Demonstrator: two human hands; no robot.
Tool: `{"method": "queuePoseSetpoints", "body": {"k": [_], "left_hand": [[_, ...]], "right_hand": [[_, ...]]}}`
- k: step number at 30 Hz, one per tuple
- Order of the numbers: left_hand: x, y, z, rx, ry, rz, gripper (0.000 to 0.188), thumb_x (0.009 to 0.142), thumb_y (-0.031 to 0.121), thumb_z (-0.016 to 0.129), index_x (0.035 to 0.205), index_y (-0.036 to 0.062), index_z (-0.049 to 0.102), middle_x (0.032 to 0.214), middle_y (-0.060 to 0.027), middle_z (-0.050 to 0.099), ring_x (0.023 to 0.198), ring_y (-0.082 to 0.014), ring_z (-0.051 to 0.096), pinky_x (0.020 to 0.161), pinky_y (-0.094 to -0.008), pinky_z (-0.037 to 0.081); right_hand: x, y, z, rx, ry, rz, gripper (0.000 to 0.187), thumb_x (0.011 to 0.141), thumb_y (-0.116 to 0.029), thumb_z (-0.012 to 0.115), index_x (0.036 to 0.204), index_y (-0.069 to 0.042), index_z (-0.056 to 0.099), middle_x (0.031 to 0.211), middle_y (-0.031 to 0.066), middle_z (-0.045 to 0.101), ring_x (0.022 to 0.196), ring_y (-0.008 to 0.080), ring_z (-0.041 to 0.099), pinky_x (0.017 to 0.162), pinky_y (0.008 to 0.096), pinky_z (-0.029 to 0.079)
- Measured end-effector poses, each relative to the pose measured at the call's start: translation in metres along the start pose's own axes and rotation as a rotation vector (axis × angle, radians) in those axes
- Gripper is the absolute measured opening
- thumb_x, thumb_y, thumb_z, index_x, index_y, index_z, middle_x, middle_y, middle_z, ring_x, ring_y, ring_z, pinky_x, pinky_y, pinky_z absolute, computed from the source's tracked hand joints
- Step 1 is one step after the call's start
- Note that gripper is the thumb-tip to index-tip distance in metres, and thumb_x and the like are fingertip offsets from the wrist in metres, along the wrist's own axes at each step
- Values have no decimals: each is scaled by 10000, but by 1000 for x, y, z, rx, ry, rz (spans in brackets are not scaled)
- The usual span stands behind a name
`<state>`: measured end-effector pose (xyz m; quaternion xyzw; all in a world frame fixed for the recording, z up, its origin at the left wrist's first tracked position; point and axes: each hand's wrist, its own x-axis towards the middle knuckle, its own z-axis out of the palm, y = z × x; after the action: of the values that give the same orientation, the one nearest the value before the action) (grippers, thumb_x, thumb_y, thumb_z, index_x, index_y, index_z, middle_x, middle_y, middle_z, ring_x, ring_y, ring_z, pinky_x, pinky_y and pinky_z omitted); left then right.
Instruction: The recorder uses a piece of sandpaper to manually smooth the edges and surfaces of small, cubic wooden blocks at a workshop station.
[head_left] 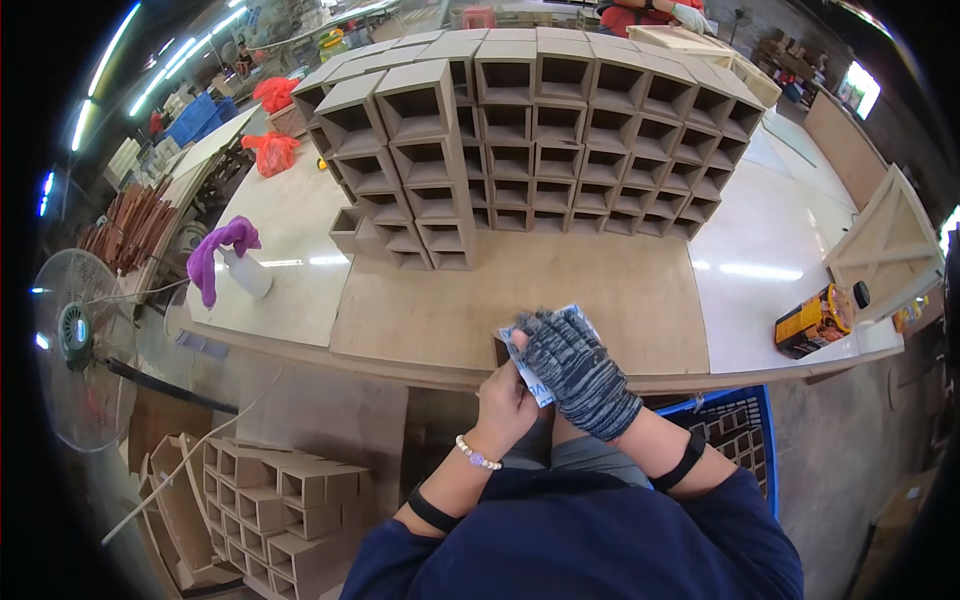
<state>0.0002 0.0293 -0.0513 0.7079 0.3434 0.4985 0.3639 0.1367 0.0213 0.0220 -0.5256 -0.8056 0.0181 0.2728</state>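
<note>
My left hand (pixel 506 408), bare with a beaded bracelet at the wrist, is closed at the lower edge of a blue-and-white printed sheet (pixel 541 388). A grey knitted glove with bare fingertips covers my right hand (pixel 580 372). It is curled over the same sheet, whose corners stick out around the glove. Both hands meet at the table's front edge, close to my body. Something small and brown shows beside the right thumb, too hidden to name. Beyond the hands, a tall stack of open brown square boxes (pixel 512 123) stands on the table.
On the table (pixel 640 275) are a purple cloth over a white bottle (pixel 248 274) at left and a yellow-labelled jar (pixel 815 320) at right. More boxes (pixel 262 500) are stacked low at left, near a fan (pixel 73 326). A blue crate (pixel 768 440) sits under the table.
</note>
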Motion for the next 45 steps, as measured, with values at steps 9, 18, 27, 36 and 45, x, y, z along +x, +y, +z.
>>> {"method": "queuePoseSetpoints", "body": {"k": [9,18,27,36,45], "left_hand": [[18,20,-26,-793,-28,-665,291,857,44,520,1127,-52,464,1019,-65,591,923,-115,556,830,-231,411],[5,10,-8,241,-70,-3,341,808,27,558,1135,-7,468,810,-111,623,694,-201,619,665,-267,475],[7,17,1,291,14,177,203,727,57,590,889,-14,491,629,-155,503,606,-330,517,515,-417,403],[6,14,-1,254,13,159,201,729,17,561,923,-11,518,622,-146,497,596,-348,495,520,-405,412],[19,23,-22,-879,58,-451,297,863,26,485,1153,-31,460,1098,-94,564,1013,-163,538,875,-278,407]], "right_hand": [[-22,88,9,-199,196,236,622,715,-24,534,1303,-7,331,1298,203,394,1176,342,407,1014,391,293],[-3,7,3,-126,51,-25,464,788,-101,516,1231,-3,421,1264,208,422,1186,339,395,1016,410,287],[-13,10,15,-127,-4,-30,475,784,-243,507,1218,-63,444,1228,143,481,1143,297,454,950,456,332],[-18,13,19,-117,97,-135,381,824,-177,452,1179,-41,480,1203,177,488,1088,301,487,953,435,336],[-20,50,8,-101,131,151,496,772,17,445,1263,-46,418,1209,178,484,1126,305,466,980,409,328]]}}
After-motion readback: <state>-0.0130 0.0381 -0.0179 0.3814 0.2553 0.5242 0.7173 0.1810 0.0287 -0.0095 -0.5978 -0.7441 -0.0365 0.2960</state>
